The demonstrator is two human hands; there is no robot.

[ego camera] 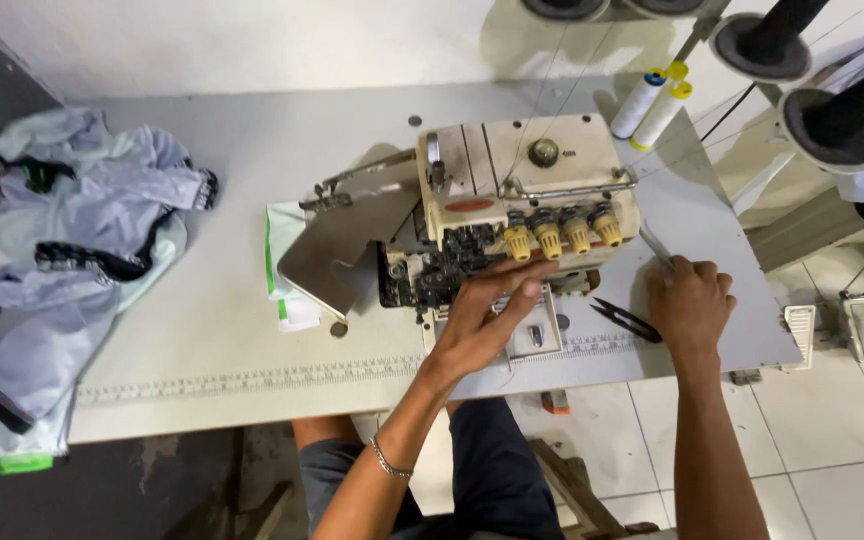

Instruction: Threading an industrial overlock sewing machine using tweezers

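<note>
Left hand point(487, 315) flat on overlock machine point(512, 215) front at counter point(202, 340) centre, grasping nothing. Right hand point(690, 300) clenched on tweezers point(655, 245) beside snips point(624, 318). Steady the wrist; feed tips slowly.

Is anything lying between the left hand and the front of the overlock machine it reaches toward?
Nothing visible does: the left hand already has its fingers against the front of the overlock machine, below the yellow knobs.

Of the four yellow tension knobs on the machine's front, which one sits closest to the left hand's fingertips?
The leftmost yellow knob: the left hand reaches up just beneath it, while the other three knobs run off rightward, away from the fingertips.
</note>
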